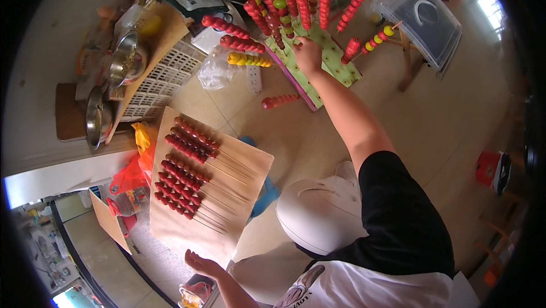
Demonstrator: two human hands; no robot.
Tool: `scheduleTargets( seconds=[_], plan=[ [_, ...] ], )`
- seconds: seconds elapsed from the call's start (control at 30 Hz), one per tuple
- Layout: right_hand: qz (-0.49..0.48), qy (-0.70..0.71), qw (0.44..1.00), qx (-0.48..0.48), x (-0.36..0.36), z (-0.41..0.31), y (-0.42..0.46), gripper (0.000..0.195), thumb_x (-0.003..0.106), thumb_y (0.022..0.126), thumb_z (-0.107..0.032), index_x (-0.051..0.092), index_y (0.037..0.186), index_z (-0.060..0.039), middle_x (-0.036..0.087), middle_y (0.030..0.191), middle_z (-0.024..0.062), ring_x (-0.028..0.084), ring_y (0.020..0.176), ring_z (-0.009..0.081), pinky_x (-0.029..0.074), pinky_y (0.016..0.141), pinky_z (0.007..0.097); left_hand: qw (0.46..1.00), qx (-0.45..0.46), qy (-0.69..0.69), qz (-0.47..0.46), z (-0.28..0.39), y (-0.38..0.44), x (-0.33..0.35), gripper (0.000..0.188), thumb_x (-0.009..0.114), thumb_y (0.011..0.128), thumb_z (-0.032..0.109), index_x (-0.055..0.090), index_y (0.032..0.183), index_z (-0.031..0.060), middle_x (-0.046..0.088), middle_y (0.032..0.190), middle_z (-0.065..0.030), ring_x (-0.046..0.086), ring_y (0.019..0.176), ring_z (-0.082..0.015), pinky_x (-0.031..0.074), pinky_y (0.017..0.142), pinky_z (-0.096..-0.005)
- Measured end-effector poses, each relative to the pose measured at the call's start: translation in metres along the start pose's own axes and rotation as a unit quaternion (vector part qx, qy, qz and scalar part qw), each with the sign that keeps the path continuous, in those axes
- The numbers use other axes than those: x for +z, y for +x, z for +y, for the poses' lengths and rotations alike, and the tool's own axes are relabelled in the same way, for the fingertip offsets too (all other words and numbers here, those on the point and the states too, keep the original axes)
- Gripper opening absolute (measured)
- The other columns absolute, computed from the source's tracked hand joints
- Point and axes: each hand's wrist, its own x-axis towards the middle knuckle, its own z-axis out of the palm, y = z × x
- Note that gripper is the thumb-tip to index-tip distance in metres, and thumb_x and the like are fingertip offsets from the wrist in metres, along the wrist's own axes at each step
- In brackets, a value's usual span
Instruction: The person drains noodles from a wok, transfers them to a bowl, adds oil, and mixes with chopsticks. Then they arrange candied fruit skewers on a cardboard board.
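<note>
My right hand (pixel 308 55) reaches to a green foam-like stand (pixel 310 88) dotted with holes. Its fingertips are pinched at the lower end of a skewer of green and red fruit (pixel 285 19); the stick there is mostly hidden. Around it, several red candied-fruit skewers (pixel 303 7) stand or lean in the stand, and a yellow one (pixel 247 59) juts out leftward. My left hand (pixel 202 264), empty with loosely curled fingers, hovers by the near edge of a tan board (pixel 183 235). On that board, red fruit skewers (pixel 181 184) lie in rows, bare sticks pointing right.
A white plastic crate (pixel 155 80) under a wooden board and metal bowls (pixel 123 58) stand on the left. A power strip (pixel 254 78) and plastic bag (pixel 215 69) lie near the stand. Clear plastic boxes (pixel 426 22) rest at upper right; a red bucket (pixel 490 169) stands right.
</note>
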Motion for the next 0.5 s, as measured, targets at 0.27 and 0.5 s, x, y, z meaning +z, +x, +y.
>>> scheduleTargets(
  seconds=[0.27,0.5],
  plan=[
    [0.001,-0.054,0.998,0.011,0.003,-0.003,0.013,0.02,0.062,0.076,-0.019,0.068,0.093,-0.0122,0.064,0.08,0.0161,0.062,0.074,0.0325,0.049,0.068,0.0402,0.998,0.007,0.06,0.005,-0.006,-0.008,0.008,0.026,0.04,0.095,0.015,0.054,0.107,-0.0031,0.055,0.105,-0.0163,0.052,0.096,-0.0263,0.043,0.084,-0.0352],
    [-0.082,-0.107,0.989,0.06,-0.004,-0.016,0.017,0.016,0.059,0.078,-0.019,0.07,0.088,-0.0132,0.064,0.09,0.0128,0.062,0.083,0.0305,0.05,0.071,0.0408,1.0,-0.022,0.008,0.017,-0.016,-0.006,0.004,0.026,0.04,0.095,0.015,0.053,0.108,-0.0039,0.055,0.105,-0.0162,0.053,0.095,-0.0257,0.043,0.084,-0.0344]
  ],
)
